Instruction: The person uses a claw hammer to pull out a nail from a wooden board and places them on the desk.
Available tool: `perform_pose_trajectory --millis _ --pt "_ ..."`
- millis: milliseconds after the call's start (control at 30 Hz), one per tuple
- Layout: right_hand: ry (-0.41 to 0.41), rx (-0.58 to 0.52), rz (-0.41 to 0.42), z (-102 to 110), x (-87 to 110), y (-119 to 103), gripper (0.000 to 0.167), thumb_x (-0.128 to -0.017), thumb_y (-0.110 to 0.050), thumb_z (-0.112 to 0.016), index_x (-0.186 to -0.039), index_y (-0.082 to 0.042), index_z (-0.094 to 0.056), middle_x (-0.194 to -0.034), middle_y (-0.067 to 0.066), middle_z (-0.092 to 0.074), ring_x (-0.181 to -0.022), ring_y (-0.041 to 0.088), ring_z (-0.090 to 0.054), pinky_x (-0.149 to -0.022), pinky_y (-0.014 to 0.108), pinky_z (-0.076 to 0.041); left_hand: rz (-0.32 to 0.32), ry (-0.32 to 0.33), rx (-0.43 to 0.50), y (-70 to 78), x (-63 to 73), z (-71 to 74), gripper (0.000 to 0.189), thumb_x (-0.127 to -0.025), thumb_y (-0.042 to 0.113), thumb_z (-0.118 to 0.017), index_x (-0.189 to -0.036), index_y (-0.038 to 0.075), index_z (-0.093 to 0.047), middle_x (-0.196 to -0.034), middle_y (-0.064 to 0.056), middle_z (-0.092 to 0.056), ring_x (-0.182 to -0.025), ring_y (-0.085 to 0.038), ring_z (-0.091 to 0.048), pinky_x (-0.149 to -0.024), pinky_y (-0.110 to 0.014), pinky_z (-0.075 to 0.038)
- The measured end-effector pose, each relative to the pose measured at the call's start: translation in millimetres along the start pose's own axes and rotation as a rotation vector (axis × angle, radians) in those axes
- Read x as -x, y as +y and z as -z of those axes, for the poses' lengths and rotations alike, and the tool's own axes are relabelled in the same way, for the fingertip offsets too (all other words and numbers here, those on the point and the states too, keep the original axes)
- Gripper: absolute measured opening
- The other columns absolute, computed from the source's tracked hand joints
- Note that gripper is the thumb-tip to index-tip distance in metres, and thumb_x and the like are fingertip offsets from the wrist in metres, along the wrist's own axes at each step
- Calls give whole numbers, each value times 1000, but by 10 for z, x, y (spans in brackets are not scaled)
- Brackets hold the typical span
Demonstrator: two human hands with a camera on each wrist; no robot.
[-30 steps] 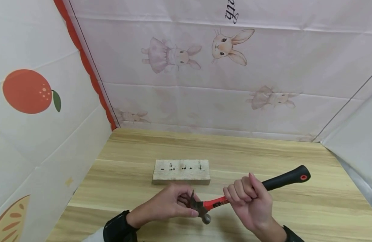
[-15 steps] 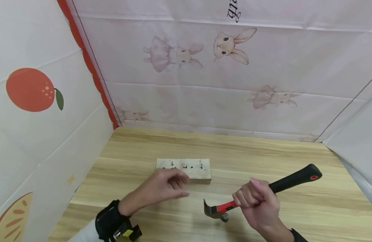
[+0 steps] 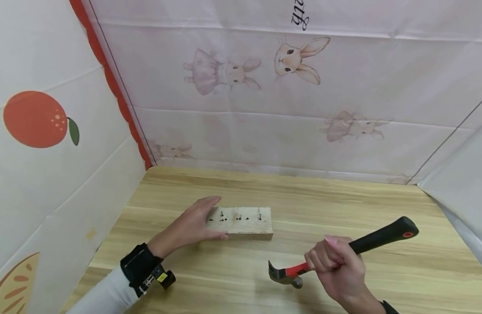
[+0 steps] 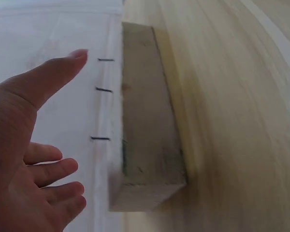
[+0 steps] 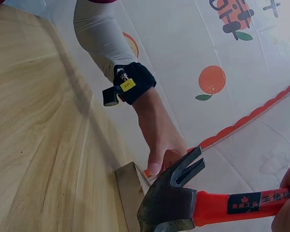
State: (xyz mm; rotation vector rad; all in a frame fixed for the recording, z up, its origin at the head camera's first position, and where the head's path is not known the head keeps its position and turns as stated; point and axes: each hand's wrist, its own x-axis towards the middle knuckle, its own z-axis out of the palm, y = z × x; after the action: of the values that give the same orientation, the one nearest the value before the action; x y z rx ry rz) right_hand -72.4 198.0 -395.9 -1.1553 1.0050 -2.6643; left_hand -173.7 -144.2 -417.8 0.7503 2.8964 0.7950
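A pale wooden block (image 3: 250,226) lies flat on the table, dotted with dark nail heads or holes. In the left wrist view, three nails (image 4: 104,90) stand out of its face. My left hand (image 3: 189,224) is spread at the block's left end, thumb by the near edge and index finger by the far edge. Thumb and fingers show apart from the block in the left wrist view, holding nothing. My right hand (image 3: 339,268) grips a claw hammer (image 3: 297,269) by its red and black handle. The hammer's head (image 5: 169,205) points left, right of and nearer than the block.
The wood-grain table (image 3: 178,187) meets a pink rabbit-print cloth (image 3: 241,131) at its far edge. White cloth with printed fruit (image 3: 35,117) closes off the left side, and plain white cloth (image 3: 460,174) the right. A black wrist camera (image 3: 166,279) juts out from my left wrist.
My left hand has let go of the hammer's head and moved left and away from me to the block's left end. The hammer has shifted right in my right hand's grip.
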Motion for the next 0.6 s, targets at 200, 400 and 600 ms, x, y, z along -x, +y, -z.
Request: perform_pose_trajectory --millis 200,400,600 --pt "22 24 -24 4 24 -5 46 -97 7 3 -62 -11 -22 -56 -1 -22 -47 15 -19 -49 32 -17 57 -108 -34 -139 -74 -93 121 -71 56 -92 -161 1 -34 -165 -21 -38 -154 -40 -36 -121 -57 -38" --pt "13 49 -34 24 12 -11 45 -97 8 1 -62 -11 -22 -57 0 -22 -47 15 -19 -50 33 -17 42 -196 -50 -231 -123 -160 125 -69 55 -93 -161 -2 -30 -167 -21 -35 -156 -40 -34 -124 -54 -34" --pt "29 107 -44 92 -65 -2 46 -97 10 -1 -62 -11 -22 -57 0 -22 -47 16 -20 -48 35 -17 42 -176 -36 -264 -174 -194 115 -68 52 -94 -158 3 -41 -161 -16 -46 -147 -34 -48 -117 -50 -45"
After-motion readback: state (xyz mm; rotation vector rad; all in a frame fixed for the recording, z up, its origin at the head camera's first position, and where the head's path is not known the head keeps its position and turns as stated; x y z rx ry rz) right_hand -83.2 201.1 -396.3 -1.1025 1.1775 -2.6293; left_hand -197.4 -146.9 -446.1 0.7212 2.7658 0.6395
